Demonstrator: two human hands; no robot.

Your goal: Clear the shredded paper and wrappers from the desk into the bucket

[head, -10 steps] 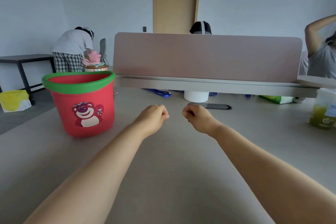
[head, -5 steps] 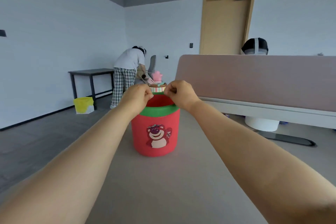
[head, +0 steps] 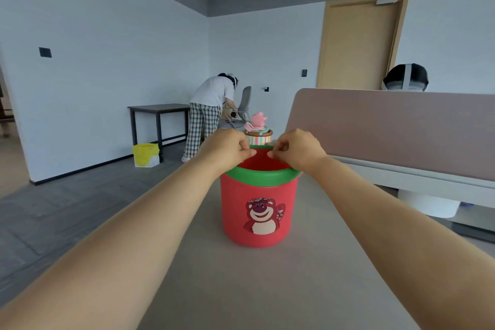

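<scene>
A red bucket (head: 258, 211) with a green rim and a pink bear picture stands on the grey desk (head: 241, 289) straight ahead. My left hand (head: 227, 146) and my right hand (head: 297, 149) hover side by side over the bucket's mouth, a small gap between them. Both have their fingers curled and fingertips pinched together. No paper or wrapper shows in either hand or on the desk. The inside of the bucket is mostly hidden.
A pinkish partition (head: 388, 126) runs along the desk's right side, with a white roll (head: 428, 205) under its edge. A pink toy (head: 258, 128) stands behind the bucket. Further back, a person (head: 209, 110) bends near a black table (head: 158, 108) and a yellow bin (head: 146, 154).
Both curled hands have moved from mid-desk leftwards to above the bucket's mouth. My view has turned left, bringing the bucket to the centre and closer.
</scene>
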